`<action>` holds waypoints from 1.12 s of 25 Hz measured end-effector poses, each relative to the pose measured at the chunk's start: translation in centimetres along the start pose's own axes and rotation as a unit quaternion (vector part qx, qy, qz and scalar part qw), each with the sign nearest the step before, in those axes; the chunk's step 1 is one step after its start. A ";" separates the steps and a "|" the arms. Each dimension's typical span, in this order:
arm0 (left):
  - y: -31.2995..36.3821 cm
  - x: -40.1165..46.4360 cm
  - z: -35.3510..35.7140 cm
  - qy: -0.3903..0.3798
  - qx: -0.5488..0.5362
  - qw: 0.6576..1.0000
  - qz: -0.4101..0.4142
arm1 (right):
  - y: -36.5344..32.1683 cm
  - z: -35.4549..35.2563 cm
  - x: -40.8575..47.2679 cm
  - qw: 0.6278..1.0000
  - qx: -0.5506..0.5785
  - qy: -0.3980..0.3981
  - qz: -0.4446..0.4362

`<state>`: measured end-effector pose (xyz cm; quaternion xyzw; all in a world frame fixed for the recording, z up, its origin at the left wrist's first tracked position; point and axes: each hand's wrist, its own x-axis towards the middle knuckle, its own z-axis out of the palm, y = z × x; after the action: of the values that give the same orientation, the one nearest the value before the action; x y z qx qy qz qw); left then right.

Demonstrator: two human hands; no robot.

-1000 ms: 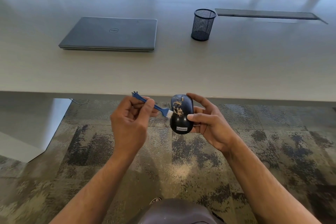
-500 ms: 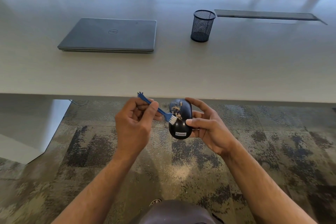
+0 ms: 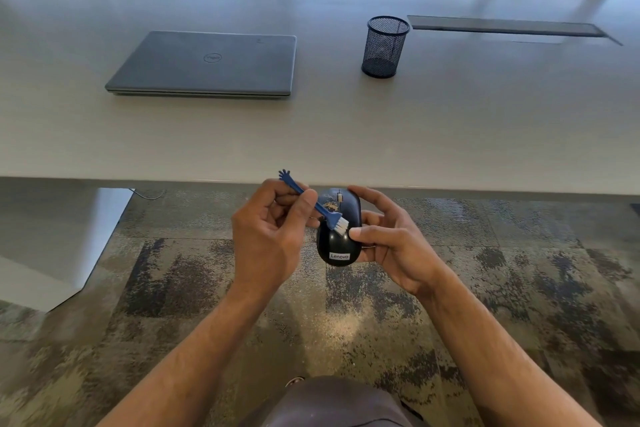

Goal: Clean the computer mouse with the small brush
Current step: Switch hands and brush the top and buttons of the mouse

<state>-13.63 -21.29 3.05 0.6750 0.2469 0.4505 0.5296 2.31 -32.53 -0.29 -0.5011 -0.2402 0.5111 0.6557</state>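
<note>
Left hand (image 3: 266, 239) pinches brush (image 3: 313, 203), bristles on mouse (image 3: 338, 229). Right hand (image 3: 391, 243) fingers grip mouse; far side hidden. Handle mid-section buried under fingers.

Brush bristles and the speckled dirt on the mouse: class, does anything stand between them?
Nothing visible does. The white bristles already lie on the Lenovo mouse, just below the debris patch; the right thumb sits beside them, not across the path.

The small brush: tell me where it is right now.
In the head view, the small brush sits centre frame below the table edge, pinched by the left hand, its white bristles on the mouse that the right hand holds.
</note>
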 end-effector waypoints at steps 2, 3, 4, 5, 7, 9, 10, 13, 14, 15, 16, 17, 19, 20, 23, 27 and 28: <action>-0.2 0.2 -0.5 0.017 0.018 1.000 -0.014 | 0.1 -0.2 -0.1 1.000 0.001 0.001 0.001; -0.2 0.4 -0.7 0.029 0.025 0.999 -0.019 | 0.1 -0.4 -0.1 1.000 0.003 0.001 0.001; -0.2 0.6 -1.0 0.040 0.029 0.999 -0.022 | 0.1 -0.5 -0.1 1.000 0.005 0.002 0.001; -0.2 0.8 -1.2 0.049 0.028 0.998 -0.025 | 0.1 -0.6 -0.1 1.000 0.007 0.002 0.001; 0.0 1.0 -1.4 0.052 0.013 0.998 -0.029 | 0.1 -0.6 0.0 1.000 0.008 0.004 0.001; 0.2 0.6 -1.0 0.028 -0.006 0.999 -0.025 | 0.0 -0.5 0.2 1.000 0.008 0.004 0.000; 0.2 0.3 -0.6 0.010 -0.012 1.000 -0.019 | 0.0 -0.5 0.3 1.000 0.009 0.003 -0.001; -0.1 -0.2 0.3 -0.016 -0.007 1.000 -0.003 | 0.1 -0.3 0.4 1.000 0.005 0.000 -0.003; -0.3 0.0 0.2 -0.010 -0.001 1.000 -0.006 | 0.1 -0.3 0.4 1.000 0.004 -0.001 -0.004; -0.5 0.2 0.0 0.000 0.008 1.000 -0.012 | 0.1 -0.3 0.4 1.000 0.003 -0.002 -0.003; -0.6 0.6 -0.2 0.012 0.017 1.000 -0.018 | 0.2 -0.4 0.4 1.000 0.002 -0.004 -0.003; -0.7 0.9 -0.5 0.024 0.026 0.999 -0.023 | 0.2 -0.4 0.4 1.000 0.003 -0.004 -0.001; -0.7 1.4 -1.0 0.044 0.031 0.998 -0.026 | 0.3 -0.5 0.4 1.000 0.006 -0.004 0.002; -0.6 1.5 -1.1 0.048 0.027 0.998 -0.025 | 0.3 -0.5 0.4 1.000 0.008 -0.004 0.002; -0.2 1.2 -0.6 0.020 0.001 1.000 -0.016 | 0.2 -0.4 0.6 1.000 0.009 -0.004 0.003; -0.3 0.8 0.4 -0.018 0.001 1.000 -0.007 | 0.2 -0.1 0.8 1.000 0.007 -0.007 -0.001; -0.4 0.9 0.3 -0.010 0.012 1.000 -0.012 | 0.1 -0.2 0.8 1.000 0.006 -0.007 0.000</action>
<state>-12.91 -20.53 2.96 0.6827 0.2550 0.4340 0.5296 2.67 -31.90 -0.64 -0.4936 -0.2413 0.5160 0.6571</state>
